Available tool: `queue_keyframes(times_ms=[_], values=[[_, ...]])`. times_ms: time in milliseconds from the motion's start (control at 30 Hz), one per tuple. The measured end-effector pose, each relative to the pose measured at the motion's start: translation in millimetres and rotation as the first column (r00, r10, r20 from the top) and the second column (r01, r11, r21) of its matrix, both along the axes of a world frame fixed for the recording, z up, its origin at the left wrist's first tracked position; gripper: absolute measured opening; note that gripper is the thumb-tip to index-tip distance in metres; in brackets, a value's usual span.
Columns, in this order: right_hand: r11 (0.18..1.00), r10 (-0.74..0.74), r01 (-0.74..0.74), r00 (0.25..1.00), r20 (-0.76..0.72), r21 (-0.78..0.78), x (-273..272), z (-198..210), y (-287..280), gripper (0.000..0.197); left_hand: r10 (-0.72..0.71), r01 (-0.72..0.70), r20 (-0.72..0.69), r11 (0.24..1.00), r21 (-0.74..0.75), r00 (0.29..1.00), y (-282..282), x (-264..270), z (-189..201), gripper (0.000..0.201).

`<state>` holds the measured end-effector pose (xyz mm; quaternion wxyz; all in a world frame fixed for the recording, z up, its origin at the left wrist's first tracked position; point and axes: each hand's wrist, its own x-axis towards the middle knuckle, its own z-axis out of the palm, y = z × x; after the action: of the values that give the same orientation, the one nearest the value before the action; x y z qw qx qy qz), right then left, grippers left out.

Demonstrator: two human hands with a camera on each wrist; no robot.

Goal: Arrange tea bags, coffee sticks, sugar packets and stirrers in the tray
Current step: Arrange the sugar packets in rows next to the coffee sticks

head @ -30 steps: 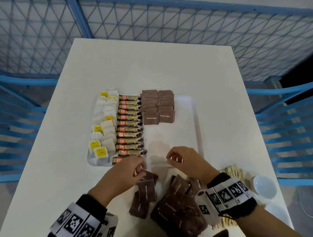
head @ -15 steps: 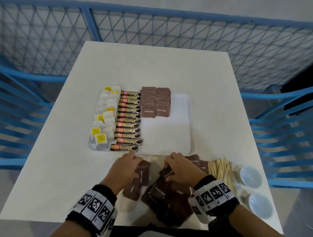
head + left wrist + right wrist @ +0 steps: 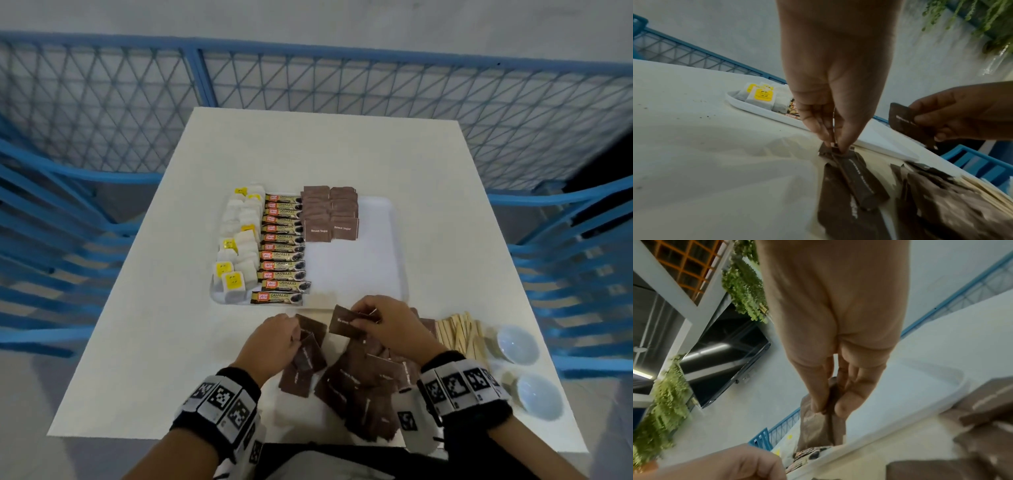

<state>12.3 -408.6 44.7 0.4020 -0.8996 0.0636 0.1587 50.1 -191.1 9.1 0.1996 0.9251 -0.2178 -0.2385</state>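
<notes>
A white tray holds a column of tea bags, a column of coffee sticks and two short rows of brown sugar packets at its back. My right hand pinches one brown sugar packet just above the tray's near edge; the right wrist view shows the same pinch. My left hand pinches the end of another sugar packet that lies on the table. Loose sugar packets are heaped between my wrists. Wooden stirrers lie to their right.
Two small white bowls stand at the table's near right corner. A blue mesh fence runs round the white table. The tray's right half is bare.
Both hands drew back from the tray's near edge to the loose heap. The right hand has since risen with one packet, and the left hand has taken hold of another.
</notes>
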Motion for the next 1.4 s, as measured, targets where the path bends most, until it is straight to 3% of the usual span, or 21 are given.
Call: queue_keyframes(times_ms=[167, 267, 400, 467, 500, 567, 667, 733, 800, 933, 1033, 1100, 1133, 1233, 1300, 1400], values=[[0.969, -0.101, 0.114, 0.993, -0.067, 0.220, -11, 2, 25, 0.025, 0.150, -0.183, -0.137, 0.945, -0.270, 0.979, 14, -2, 6, 0.012], [0.979, -0.045, 0.060, 0.996, -0.084, 0.193, -12, 4, 40, 0.038, 0.131, -0.228, -0.231, 0.857, -0.463, 0.964, 26, 0, 18, 0.020], [0.992, -0.024, 0.025, 1.000, -0.007, 0.120, -5, 8, 63, 0.007, 0.131, -0.343, -0.363, 0.711, -0.614, 0.922, 35, 1, 33, 0.011], [0.974, -0.063, 0.062, 0.998, 0.000, 0.219, -2, 9, 74, 0.014, 0.156, -0.446, -0.455, 0.617, -0.649, 0.877, 38, 1, 41, 0.008], [0.953, -0.097, 0.096, 0.995, -0.009, 0.287, 0, 9, 80, 0.017, 0.154, -0.460, -0.471, 0.603, -0.652, 0.869, 41, 1, 44, 0.016], [0.921, -0.114, 0.115, 0.993, -0.024, 0.372, 2, 11, 90, 0.016, 0.100, -0.404, -0.456, 0.652, -0.641, 0.884, 46, 0, 46, 0.024], [0.905, -0.045, 0.060, 0.998, -0.046, 0.421, -1, 12, 98, 0.008, 0.086, -0.385, -0.475, 0.719, -0.579, 0.876, 54, -4, 40, 0.016], [0.950, 0.013, -0.006, 1.000, -0.022, 0.312, -4, 8, 91, 0.009, 0.165, -0.441, -0.494, 0.734, -0.517, 0.854, 61, -5, 34, 0.015], [0.992, 0.117, -0.116, 0.993, -0.004, 0.058, -11, 2, 76, 0.020, 0.252, -0.502, -0.497, 0.724, -0.472, 0.830, 64, -6, 31, 0.011], [0.892, 0.312, -0.348, 0.936, -0.165, -0.289, -32, -13, 45, 0.042, 0.351, -0.571, -0.491, 0.700, -0.429, 0.798, 61, -8, 32, 0.018], [0.847, 0.350, -0.404, 0.913, -0.209, -0.347, -45, -23, 36, 0.061, 0.318, -0.585, -0.541, 0.680, -0.442, 0.779, 53, -10, 34, 0.023], [0.816, 0.396, -0.439, 0.899, -0.189, -0.378, -49, -28, 37, 0.064, 0.234, -0.548, -0.563, 0.679, -0.489, 0.793, 45, -13, 32, 0.026], [0.798, 0.416, -0.453, 0.891, -0.181, -0.398, -49, -29, 38, 0.062, 0.180, -0.481, -0.533, 0.719, -0.503, 0.827, 41, -15, 31, 0.025], [0.782, 0.443, -0.468, 0.882, -0.161, -0.410, -47, -32, 39, 0.053, -0.002, -0.105, -0.277, 0.923, -0.371, 0.961, 29, -24, 22, 0.007], [0.801, 0.432, -0.452, 0.890, -0.143, -0.394, -43, -34, 38, 0.046, -0.154, 0.119, -0.170, 0.973, -0.198, 0.973, 22, -28, 13, 0.020], [0.860, 0.381, -0.387, 0.921, -0.088, -0.332, -37, -35, 35, 0.036, -0.245, 0.245, -0.134, 0.969, -0.017, 0.960, 15, -32, -5, 0.048]])
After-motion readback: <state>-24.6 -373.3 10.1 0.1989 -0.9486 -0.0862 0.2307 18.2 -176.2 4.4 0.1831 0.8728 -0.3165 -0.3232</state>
